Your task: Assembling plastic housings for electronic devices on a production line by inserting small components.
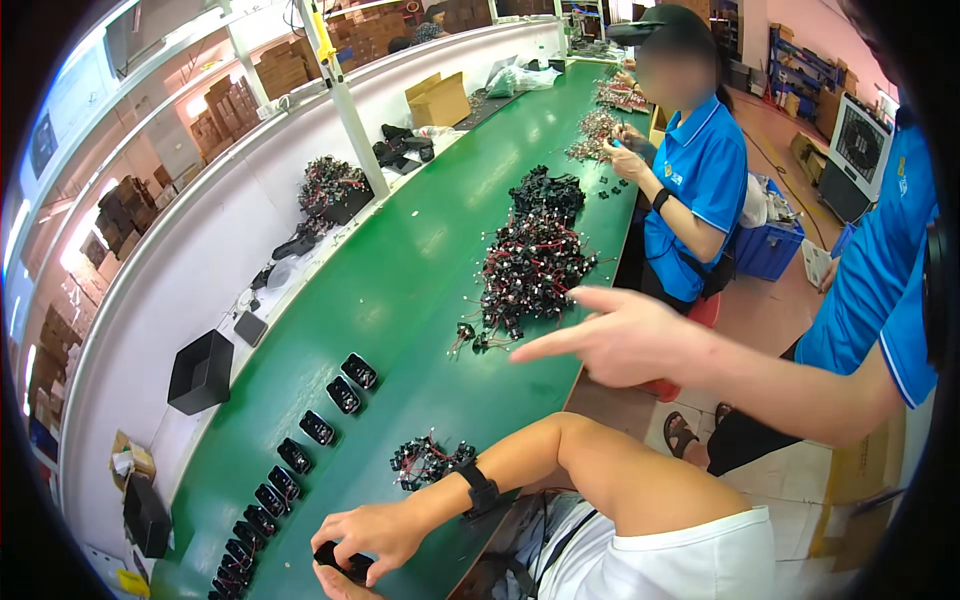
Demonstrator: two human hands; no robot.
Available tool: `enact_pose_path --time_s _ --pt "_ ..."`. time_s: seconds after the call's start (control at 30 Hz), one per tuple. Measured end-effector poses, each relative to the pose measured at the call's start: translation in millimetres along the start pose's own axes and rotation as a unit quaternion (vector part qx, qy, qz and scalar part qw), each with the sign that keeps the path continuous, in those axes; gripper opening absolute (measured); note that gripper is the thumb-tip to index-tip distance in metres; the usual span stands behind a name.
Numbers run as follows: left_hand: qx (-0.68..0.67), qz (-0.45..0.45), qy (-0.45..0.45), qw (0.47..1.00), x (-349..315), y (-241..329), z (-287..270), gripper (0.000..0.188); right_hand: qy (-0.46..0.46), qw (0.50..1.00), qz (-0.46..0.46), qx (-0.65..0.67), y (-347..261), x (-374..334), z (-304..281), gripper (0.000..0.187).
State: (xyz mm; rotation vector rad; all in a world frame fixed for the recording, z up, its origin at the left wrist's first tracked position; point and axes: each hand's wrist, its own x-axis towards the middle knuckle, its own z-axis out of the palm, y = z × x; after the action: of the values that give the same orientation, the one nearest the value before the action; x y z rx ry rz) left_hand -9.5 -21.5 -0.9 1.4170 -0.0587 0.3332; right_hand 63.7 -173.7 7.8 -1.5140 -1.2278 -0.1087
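Note:
My right hand (368, 532), with a black band (481, 489) on its wrist, is closed over a small black plastic part (345, 562) at the near edge of the green belt (400, 290). Only a sliver of my left hand (338, 585) shows at the bottom edge, under the same part and touching it. A small bundle of black parts with red and white wires (425, 462) lies beside my right forearm. A curved row of several black rectangular parts (300, 445) runs along the belt to the left of my hands.
A co-worker's hand (610, 335) in a blue sleeve reaches in from the right, index finger pointing left above the belt. A big heap of wired parts (535, 255) lies mid-belt. Another person in blue (690, 170) sits further along. A black box (202, 370) stands on the white ledge.

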Motion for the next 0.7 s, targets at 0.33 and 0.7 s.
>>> enact_pose_path --time_s 0.33,0.7 --pt "0.091 0.043 -0.064 0.993 -7 6 12 0.066 0.059 0.95 0.201 0.232 -21 -18 -31 0.033" --pt "0.294 0.121 -0.03 0.948 -10 21 23 0.06 0.138 0.712 0.309 0.615 -31 -54 -22 0.042"
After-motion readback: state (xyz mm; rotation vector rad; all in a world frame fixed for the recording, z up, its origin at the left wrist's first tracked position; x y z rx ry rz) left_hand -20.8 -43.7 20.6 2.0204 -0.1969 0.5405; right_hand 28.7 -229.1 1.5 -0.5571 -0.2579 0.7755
